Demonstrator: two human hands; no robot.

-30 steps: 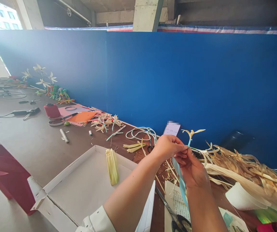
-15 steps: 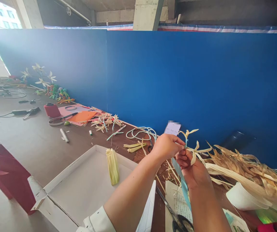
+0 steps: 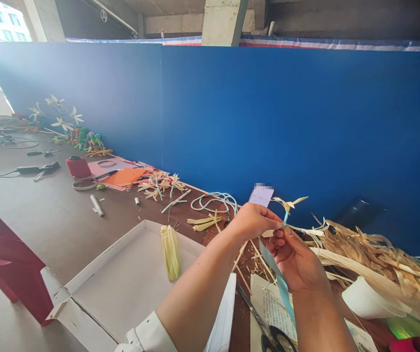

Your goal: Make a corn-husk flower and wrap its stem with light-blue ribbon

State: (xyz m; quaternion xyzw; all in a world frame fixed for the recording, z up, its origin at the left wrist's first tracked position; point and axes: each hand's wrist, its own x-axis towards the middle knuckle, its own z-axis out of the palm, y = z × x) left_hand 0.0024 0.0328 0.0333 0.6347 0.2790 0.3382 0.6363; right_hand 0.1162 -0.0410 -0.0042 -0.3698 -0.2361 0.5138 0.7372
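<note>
A small cream flower of dried corn husk (image 3: pixel 289 203) stands upright at my fingertips, its stem wrapped in light blue. My left hand (image 3: pixel 255 222) is closed, with thumb and finger pinching the stem. Right beside it, my right hand (image 3: pixel 298 259) is closed too, thumb and forefinger at the lower stem, the other fingers curled. A light blue strip of tape (image 3: pixel 277 271) hangs from between my hands along the right wrist. Pale husk petals (image 3: pixel 308 231) show behind the right hand, partly hidden. Below lie black-handled scissors (image 3: pixel 264 327) on a printed sheet (image 3: pixel 268 298).
A white box lid (image 3: pixel 121 278) with a yellow-green husk piece (image 3: pixel 171 253) lies at left. Dried husks (image 3: pixel 374 249) and a white bowl (image 3: pixel 373 299) are at right. A phone showing a timer (image 3: pixel 262 194) leans on the blue partition (image 3: pixel 286 122).
The flower has tilted and shifted slightly right between my fingers. The second set of petals by my right hand has swung back, now mostly behind it. The blue strip has shifted slightly.
</note>
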